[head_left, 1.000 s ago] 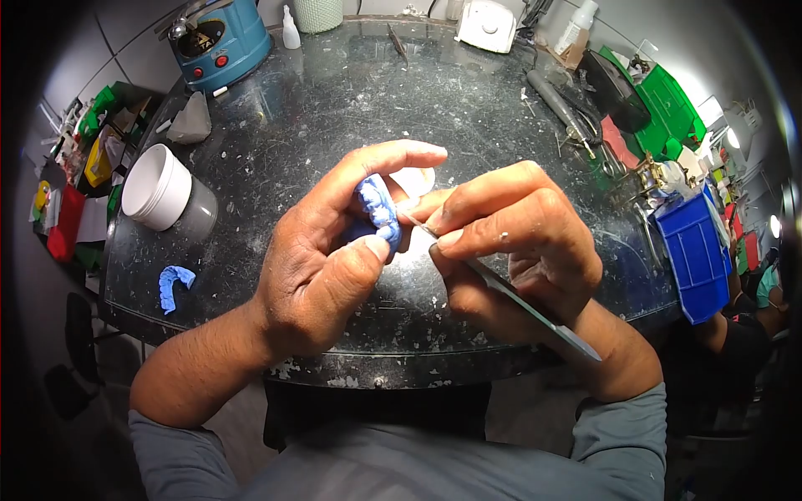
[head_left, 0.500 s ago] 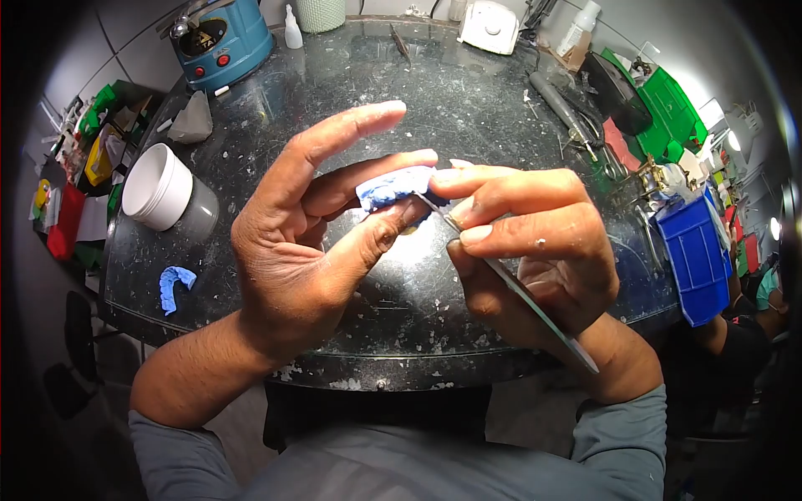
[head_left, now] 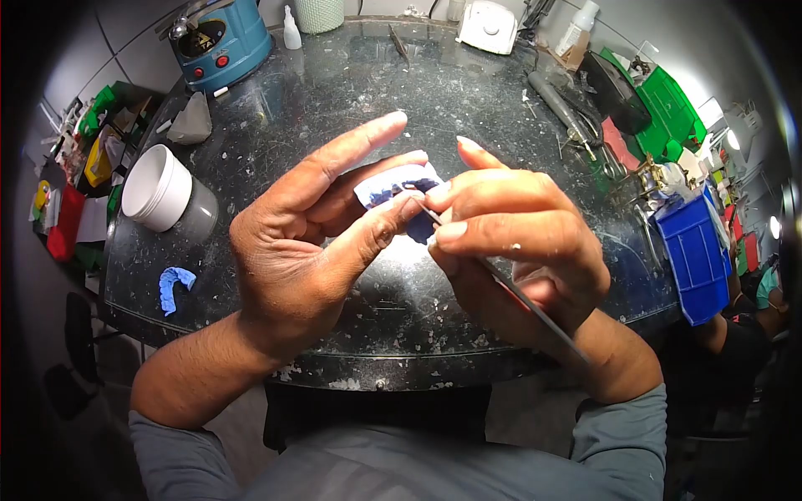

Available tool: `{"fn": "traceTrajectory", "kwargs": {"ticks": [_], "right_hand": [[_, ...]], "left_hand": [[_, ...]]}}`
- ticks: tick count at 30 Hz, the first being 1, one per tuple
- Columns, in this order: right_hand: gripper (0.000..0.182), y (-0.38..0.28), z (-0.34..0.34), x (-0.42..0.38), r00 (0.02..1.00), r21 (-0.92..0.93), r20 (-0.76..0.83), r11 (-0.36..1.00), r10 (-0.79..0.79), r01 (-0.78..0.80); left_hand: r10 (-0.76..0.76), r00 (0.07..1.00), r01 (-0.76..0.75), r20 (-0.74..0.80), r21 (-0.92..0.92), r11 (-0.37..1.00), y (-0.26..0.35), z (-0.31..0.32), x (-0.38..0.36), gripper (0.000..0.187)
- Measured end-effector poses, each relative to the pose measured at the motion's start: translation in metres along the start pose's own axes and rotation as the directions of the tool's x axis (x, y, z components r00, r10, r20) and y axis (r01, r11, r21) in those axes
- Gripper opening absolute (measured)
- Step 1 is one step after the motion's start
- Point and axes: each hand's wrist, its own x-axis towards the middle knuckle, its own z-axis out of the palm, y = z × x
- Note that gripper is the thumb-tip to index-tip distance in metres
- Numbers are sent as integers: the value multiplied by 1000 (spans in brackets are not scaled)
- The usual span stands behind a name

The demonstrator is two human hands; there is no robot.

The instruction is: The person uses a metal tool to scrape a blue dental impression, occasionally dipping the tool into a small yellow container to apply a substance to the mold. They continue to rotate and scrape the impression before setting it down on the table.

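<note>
A small blue and white dental piece (head_left: 386, 185) is pinched between the thumb and fingers of my left hand (head_left: 301, 242), whose index finger is raised off it. My right hand (head_left: 526, 242) grips a thin metal tool (head_left: 535, 311) like a pen, its tip at the right end of the piece. The fingertips of my right hand are close to the left thumb and hide part of the tool tip. The handle slants down toward my right wrist.
A blue curved piece (head_left: 174, 288) and a white tub (head_left: 157, 187) stand left on the black table (head_left: 334, 75). A blue machine (head_left: 221, 48) is at the back left. Right are a handpiece (head_left: 558, 107), a blue bin (head_left: 692, 259), a green bin (head_left: 668, 108) and a person's arm (head_left: 714, 336).
The dental piece has tilted in my left hand, and its white side shows more. My right fingers have shifted slightly left with the tool, and the little finger has lifted.
</note>
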Motion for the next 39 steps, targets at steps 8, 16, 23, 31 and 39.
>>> {"fn": "traceTrajectory", "kwargs": {"ticks": [8, 16, 23, 31, 39], "right_hand": [[29, 2, 1, -2, 999, 52, -7, 998, 43, -43], [28, -2, 2, 0, 999, 69, -11, 996, 52, -52], [28, 0, 3, 0, 999, 73, 1, 997, 40, -39], [25, 1, 3, 1, 999, 58, -6, 998, 40, -40], [28, 3, 2, -1, 998, 95, 11, 994, 56, -56]], "left_hand": [[-62, 997, 58, -39, -103, 993, -1, 1, 3, 45], [-168, 985, 161, -28, -166, 973, -3, -2, 1, 38], [-107, 994, 104, -8, -174, 979, -8, -4, 3, 36], [-253, 967, 253, 35, -268, 930, -2, -1, 5, 38], [-133, 991, 133, 10, -136, 982, -8, -2, 4, 35]]}}
